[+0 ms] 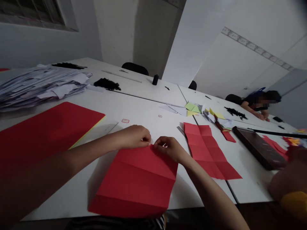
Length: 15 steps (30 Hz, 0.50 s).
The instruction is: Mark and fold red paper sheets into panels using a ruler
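Head view: a red paper sheet [136, 182], already creased into panels, lies on the white desk [144, 105] directly before the person, its near edge overhanging the desk's front. Both hands meet at the sheet's far edge; the left hand [134, 136] and right hand [169, 148] each pinch that edge between curled fingers, fingertips almost touching. The step in hand appears to be setting or aligning a fold at this edge; the next move would call for keeping the corners matched while pressing the crease flat. To the right lies a second creased red sheet [208, 150]; to the left, a large flat red sheet [45, 134] and a stack of papers [35, 84]. Another person [261, 103] sits at the far right.
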Each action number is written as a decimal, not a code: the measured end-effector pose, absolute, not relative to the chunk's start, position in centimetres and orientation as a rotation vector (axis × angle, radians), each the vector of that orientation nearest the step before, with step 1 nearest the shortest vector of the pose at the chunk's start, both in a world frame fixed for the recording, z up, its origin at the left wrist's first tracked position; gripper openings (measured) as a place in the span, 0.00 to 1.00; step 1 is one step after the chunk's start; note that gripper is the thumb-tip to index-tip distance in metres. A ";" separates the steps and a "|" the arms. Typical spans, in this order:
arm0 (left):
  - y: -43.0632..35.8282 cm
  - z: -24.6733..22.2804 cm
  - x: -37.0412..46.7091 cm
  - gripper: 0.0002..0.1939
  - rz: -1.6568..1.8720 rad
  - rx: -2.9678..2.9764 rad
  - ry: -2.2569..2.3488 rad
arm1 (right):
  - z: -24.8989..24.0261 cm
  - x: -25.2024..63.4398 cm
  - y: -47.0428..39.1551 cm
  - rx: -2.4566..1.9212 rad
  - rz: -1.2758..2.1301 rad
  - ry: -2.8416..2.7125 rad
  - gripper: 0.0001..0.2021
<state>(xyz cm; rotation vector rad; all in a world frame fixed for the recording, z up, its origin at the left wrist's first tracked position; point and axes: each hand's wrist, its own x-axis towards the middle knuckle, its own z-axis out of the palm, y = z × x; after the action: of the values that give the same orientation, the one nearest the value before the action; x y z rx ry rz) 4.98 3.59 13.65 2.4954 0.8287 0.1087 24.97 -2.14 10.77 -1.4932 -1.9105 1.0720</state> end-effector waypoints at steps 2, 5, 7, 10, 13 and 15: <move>3.8 13.4 5.2 0.10 0.117 2.480 0.834 | 10.8 24.9 -2.0 -1.496 1.099 -1.897 0.06; 4.0 13.4 5.3 0.10 0.119 2.484 0.855 | 11.1 24.5 -1.8 -1.493 1.114 -1.875 0.05; 3.9 13.7 5.2 0.10 0.111 2.478 0.862 | 11.3 24.3 -1.7 -1.498 1.116 -1.862 0.03; 3.7 14.5 4.9 0.09 0.097 2.461 0.889 | 11.5 24.3 -1.6 -1.517 1.173 -1.834 0.02; 3.6 15.2 4.2 0.09 0.099 2.452 0.927 | 11.2 25.1 -1.6 -1.501 1.239 -1.808 0.03; 3.8 15.4 3.7 0.09 0.096 2.444 0.943 | 10.9 25.8 -1.6 -1.495 1.286 -1.781 0.03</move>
<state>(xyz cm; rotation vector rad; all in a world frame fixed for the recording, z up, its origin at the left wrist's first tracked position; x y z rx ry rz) 3.69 3.76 15.39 2.4436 0.9432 0.0961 25.84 -1.60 10.89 -1.4949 -1.7815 1.2858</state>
